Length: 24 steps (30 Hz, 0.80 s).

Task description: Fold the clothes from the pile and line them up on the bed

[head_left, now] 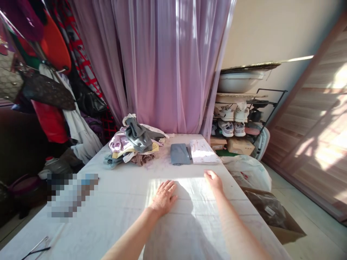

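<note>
The left hand [164, 198] lies palm-down and empty, fingers [168, 186] splayed on a white sheet-covered table [116, 225]; the empty right hand [213, 181] rests with fingers together, short of a folded grey cloth [179, 154].

Room on the white tablecloth [116, 202] ahead of left hand [163, 198] and right hand [213, 181], clothes heap [132, 142] at 11 o'clock, grey cloth [180, 154], white packet [203, 152] at 12 o'clock

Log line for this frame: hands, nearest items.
left hand: empty, flat on white tablecloth | right hand: empty, on cloth | nearest: folded grey garment, white patterned packet | clothes pile
</note>
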{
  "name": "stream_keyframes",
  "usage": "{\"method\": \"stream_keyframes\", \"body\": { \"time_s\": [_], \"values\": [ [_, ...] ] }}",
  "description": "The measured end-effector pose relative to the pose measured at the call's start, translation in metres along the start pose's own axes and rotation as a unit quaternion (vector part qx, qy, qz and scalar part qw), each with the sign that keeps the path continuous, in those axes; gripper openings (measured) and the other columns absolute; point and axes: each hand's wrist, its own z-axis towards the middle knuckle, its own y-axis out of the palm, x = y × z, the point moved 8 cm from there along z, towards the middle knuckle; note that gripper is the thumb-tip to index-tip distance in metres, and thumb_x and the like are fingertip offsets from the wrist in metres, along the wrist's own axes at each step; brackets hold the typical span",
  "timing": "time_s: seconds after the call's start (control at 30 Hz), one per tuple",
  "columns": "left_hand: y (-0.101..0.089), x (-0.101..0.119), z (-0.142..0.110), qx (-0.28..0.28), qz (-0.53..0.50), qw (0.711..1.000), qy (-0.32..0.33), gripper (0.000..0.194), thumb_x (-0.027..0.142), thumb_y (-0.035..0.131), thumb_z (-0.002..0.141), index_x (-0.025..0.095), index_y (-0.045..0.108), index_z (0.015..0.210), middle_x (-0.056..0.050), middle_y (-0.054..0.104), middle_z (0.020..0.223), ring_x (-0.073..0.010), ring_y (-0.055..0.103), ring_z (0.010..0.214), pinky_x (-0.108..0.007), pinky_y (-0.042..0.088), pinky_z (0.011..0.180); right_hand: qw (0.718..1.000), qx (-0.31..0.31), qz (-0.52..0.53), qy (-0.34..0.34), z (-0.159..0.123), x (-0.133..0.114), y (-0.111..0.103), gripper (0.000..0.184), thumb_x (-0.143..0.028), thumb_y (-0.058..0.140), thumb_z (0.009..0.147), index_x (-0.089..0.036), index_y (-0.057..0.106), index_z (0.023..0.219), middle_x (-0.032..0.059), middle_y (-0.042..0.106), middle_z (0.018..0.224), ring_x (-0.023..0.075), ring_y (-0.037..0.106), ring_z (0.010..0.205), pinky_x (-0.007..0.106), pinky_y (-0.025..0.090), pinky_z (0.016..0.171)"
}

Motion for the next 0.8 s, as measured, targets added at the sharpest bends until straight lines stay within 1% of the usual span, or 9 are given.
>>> {"method": "stream_keyframes", "body": {
  "time_s": [0.1, 0.27, 0.37, 0.5, 0.63, 0.8],
  "values": [
    [-0.008, -0.011, -0.024, 0.018, -0.002, 1.0, -0.013, 0.05, 0.037, 0.048, 0.096, 0.023, 0.049, 0.144, -0.008, 0.045, 0.154, -0.0269, 0.034, 0.146, -0.05, 0.027, 0.121, 0.999, -0.026, 0.029, -0.002, -0.027, -0.004, -0.005, 0.021, -0.035, 0.053, 0.071, -0.023, 0.07, 0.076, 0.0096, 0.077, 0.083, 0.0258, 0.072, 0.08, 0.033, 0.055, 0.072],
    [-0.017, -0.028, -0.062, 0.049, 0.002, 0.998, -0.028, 0.047, 0.034, 0.048, 0.096, 0.022, 0.052, 0.141, -0.01, 0.05, 0.15, -0.0261, 0.037, 0.144, -0.048, 0.029, 0.121, 0.999, -0.032, 0.041, -0.014, -0.075, -0.009, -0.007, 0.02, -0.04, 0.052, 0.07, -0.028, 0.068, 0.071, 0.0079, 0.076, 0.085, 0.0293, 0.071, 0.086, 0.039, 0.054, 0.079],
    [-0.021, -0.038, -0.082, 0.062, 0.008, 0.997, -0.053, 0.045, 0.032, 0.049, 0.095, 0.021, 0.055, 0.138, -0.009, 0.052, 0.149, -0.0258, 0.039, 0.143, -0.047, 0.03, 0.12, 0.999, -0.033, 0.035, -0.014, -0.093, -0.011, -0.009, 0.021, -0.042, 0.052, 0.066, -0.028, 0.068, 0.069, 0.0078, 0.076, 0.084, 0.0298, 0.071, 0.084, 0.041, 0.054, 0.079],
    [-0.027, -0.047, -0.107, 0.09, 0.01, 0.993, -0.069, 0.042, 0.029, 0.051, 0.094, 0.021, 0.059, 0.134, -0.008, 0.055, 0.146, -0.0255, 0.043, 0.14, -0.044, 0.033, 0.119, 0.999, -0.041, 0.023, -0.012, -0.11, -0.011, -0.013, 0.03, -0.044, 0.05, 0.062, -0.024, 0.07, 0.072, 0.0106, 0.077, 0.087, 0.0303, 0.071, 0.084, 0.042, 0.054, 0.08],
    [-0.035, -0.047, -0.121, 0.106, 0.011, 0.992, -0.063, 0.036, 0.026, 0.051, 0.093, 0.022, 0.064, 0.125, -0.006, 0.06, 0.139, -0.0231, 0.05, 0.133, -0.04, 0.038, 0.116, 0.999, -0.048, 0.014, -0.022, -0.127, -0.01, -0.017, 0.034, -0.046, 0.048, 0.063, -0.023, 0.071, 0.074, 0.0108, 0.077, 0.091, 0.0293, 0.07, 0.087, 0.041, 0.054, 0.084],
    [-0.038, -0.046, -0.124, 0.109, 0.001, 0.992, -0.068, 0.036, 0.025, 0.05, 0.092, 0.019, 0.065, 0.124, -0.008, 0.06, 0.14, -0.0251, 0.049, 0.133, -0.041, 0.038, 0.116, 0.997, -0.05, -0.036, -0.056, -0.137, -0.009, -0.019, 0.036, -0.046, 0.046, 0.068, -0.024, 0.073, 0.078, 0.0094, 0.077, 0.091, 0.028, 0.07, 0.085, 0.039, 0.053, 0.081]
  ]
}}
